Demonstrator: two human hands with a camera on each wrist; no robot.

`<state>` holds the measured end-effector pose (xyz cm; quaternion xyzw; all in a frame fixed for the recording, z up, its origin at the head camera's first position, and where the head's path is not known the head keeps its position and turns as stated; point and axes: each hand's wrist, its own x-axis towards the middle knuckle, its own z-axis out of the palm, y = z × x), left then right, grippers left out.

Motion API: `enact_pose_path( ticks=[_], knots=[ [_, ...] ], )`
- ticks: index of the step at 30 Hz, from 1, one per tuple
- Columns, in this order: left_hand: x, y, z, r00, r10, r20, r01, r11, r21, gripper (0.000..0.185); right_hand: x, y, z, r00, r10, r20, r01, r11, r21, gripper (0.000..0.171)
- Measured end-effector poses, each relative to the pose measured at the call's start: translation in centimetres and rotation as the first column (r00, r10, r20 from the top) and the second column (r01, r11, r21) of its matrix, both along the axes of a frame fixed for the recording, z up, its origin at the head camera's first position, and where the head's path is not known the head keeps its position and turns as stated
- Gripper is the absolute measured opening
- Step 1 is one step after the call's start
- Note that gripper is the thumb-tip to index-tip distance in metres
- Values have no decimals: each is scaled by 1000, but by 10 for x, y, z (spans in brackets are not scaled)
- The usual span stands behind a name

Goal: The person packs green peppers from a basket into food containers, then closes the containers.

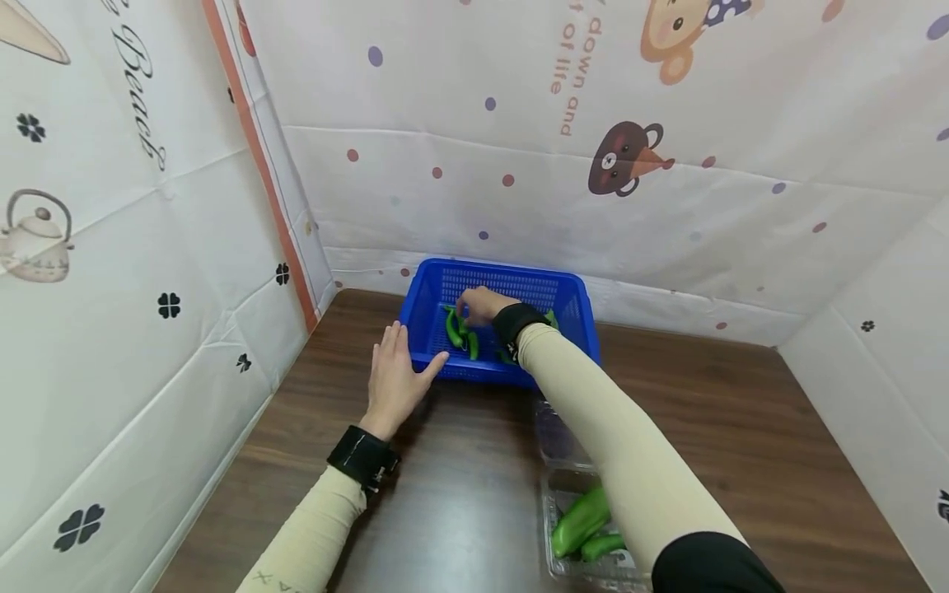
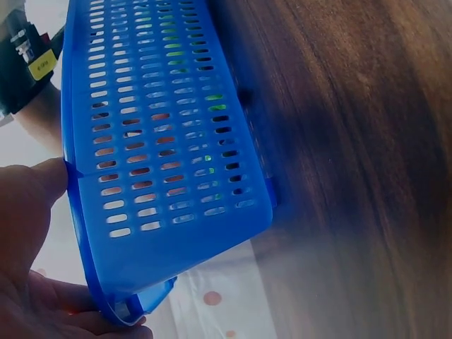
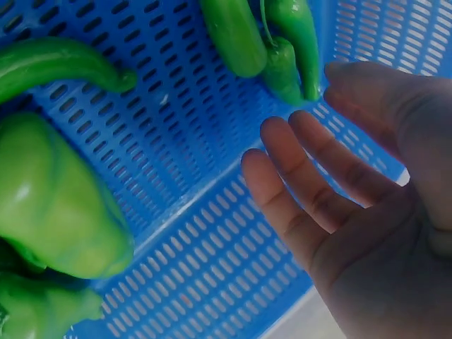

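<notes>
Inside blue basket (image 1: 571, 301): R hand (image 1: 482, 305) over peppers (image 1: 461, 331)

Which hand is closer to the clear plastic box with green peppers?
Left, I think, narrowly. The left hand rests flat against the blue perforated plastic basket; the right hand reaches inside it, farther from the clear plastic box.

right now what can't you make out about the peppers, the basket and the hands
- Head view: the right hand and its forearm cover part of the green peppers in the blue basket, so their count is unclear.
- Head view: the clear tray is half under the sleeve and cut by the bottom edge.
- Left wrist view: the left hand is cut by the frame edge.
</notes>
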<state>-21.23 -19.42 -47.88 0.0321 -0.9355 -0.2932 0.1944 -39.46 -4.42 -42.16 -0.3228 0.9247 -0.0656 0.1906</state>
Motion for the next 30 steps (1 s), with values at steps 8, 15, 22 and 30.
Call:
enact_pose_path(
  ticks=[8,15,22,30],
  knots=[
    [2,2,-5,1000,10,9,-10,1000,6,93,2,-6,-9,1000,5,27,-7,998,62,39],
    [1,0,-3,1000,6,-5,-5,1000,24,93,2,-8,-12,999,7,40,-10,998,64,39],
    [3,-2,-2,1000,7,-11,-7,1000,14,92,6,-9,-12,998,39,42,-40,998,45,36],
    [3,-2,-2,1000,3,-20,-2,1000,12,92,5,-8,-15,999,26,44,-29,998,52,37]
  ],
)
